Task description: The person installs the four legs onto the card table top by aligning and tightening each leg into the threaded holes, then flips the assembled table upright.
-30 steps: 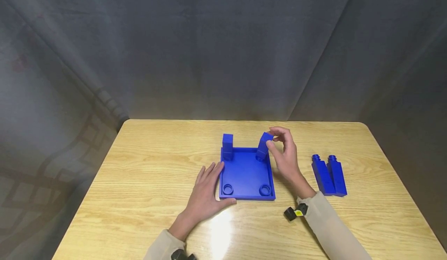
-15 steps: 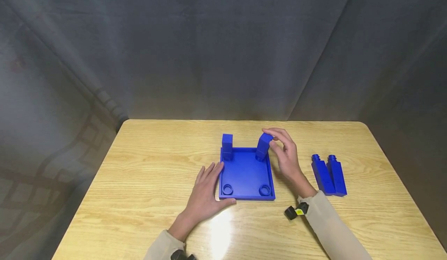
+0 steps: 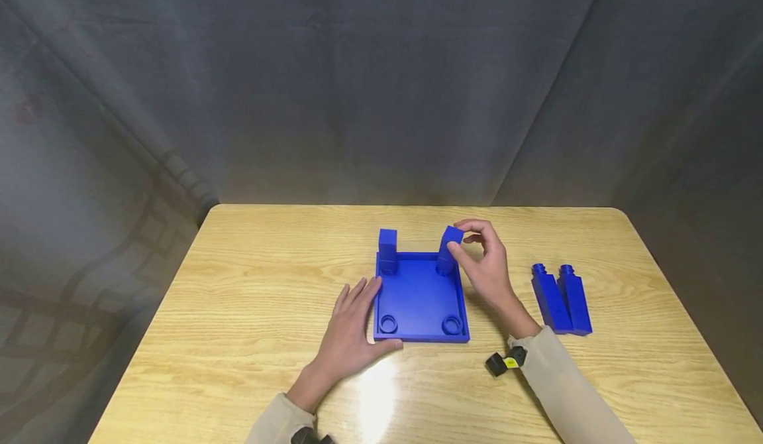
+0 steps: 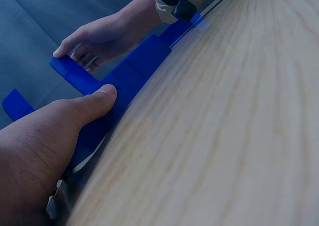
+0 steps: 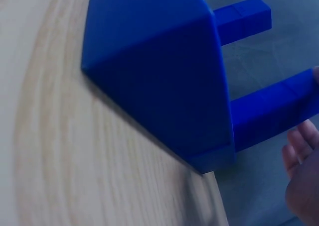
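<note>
A square blue tray-like base [image 3: 420, 301] with a raised rim and round sockets in its near corners lies on the table. My left hand [image 3: 352, 338] rests against its near left corner, fingers straight along the left side, thumb on the front edge. At the far right corner, my right hand [image 3: 490, 268] pinches a square blue leg [image 3: 448, 248] between thumb and fingers near its top. That leg stands in the base, twisted relative to the rim. Another blue leg [image 3: 388, 248] stands upright at the far left corner. How deep each leg sits is hidden.
Two more blue legs [image 3: 551, 301] with threaded ends lie side by side on the wooden table [image 3: 250, 285], right of my right forearm. A grey curtain [image 3: 357, 86] hangs behind the table's far edge.
The right fingers loosened and reached round the leg's top half a second ago, and now pinch it again. The leg's top face has turned slightly. My left hand has stayed put.
</note>
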`<state>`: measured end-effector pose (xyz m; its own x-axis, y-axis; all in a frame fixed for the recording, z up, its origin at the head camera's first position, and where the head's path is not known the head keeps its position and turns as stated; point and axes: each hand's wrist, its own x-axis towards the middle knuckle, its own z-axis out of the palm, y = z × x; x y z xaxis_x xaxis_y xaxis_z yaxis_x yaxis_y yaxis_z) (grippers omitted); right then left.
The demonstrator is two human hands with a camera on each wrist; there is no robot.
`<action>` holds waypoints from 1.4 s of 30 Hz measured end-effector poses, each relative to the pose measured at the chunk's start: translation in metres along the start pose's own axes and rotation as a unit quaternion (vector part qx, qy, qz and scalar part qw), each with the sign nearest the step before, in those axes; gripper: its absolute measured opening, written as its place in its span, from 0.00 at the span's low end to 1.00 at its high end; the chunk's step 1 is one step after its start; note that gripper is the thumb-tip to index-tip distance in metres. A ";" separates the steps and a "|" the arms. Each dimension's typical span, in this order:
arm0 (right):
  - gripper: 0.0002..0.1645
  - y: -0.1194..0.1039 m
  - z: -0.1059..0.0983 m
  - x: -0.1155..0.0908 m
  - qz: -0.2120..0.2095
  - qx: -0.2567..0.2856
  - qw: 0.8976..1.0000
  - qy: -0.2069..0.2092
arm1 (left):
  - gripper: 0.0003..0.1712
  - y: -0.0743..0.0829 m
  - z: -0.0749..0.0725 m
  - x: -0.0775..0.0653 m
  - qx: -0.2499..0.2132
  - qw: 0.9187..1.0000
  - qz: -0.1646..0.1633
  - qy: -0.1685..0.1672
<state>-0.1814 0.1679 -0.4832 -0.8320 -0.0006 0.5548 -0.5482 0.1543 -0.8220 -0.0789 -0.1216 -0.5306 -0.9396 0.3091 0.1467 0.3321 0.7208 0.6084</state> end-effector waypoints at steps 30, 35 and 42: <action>0.19 -0.001 -0.001 0.000 -0.030 -0.031 0.999 -0.016 | 0.72 0.001 0.000 0.000 0.005 1.000 0.002 -0.001; 0.16 -0.002 0.000 -0.001 -0.011 -0.032 0.999 -0.006 | 0.72 0.001 0.000 0.000 0.002 1.000 0.005 0.003; 0.16 -0.004 0.001 -0.001 0.015 -0.037 0.999 0.006 | 0.72 0.002 0.000 0.000 -0.001 1.000 0.001 -0.002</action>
<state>-0.1782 0.1659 -0.4809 -0.8467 0.0173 0.5318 -0.5148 0.2261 -0.8269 -0.0780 -0.1206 -0.5295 -0.9384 0.3135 0.1451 0.3343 0.7184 0.6100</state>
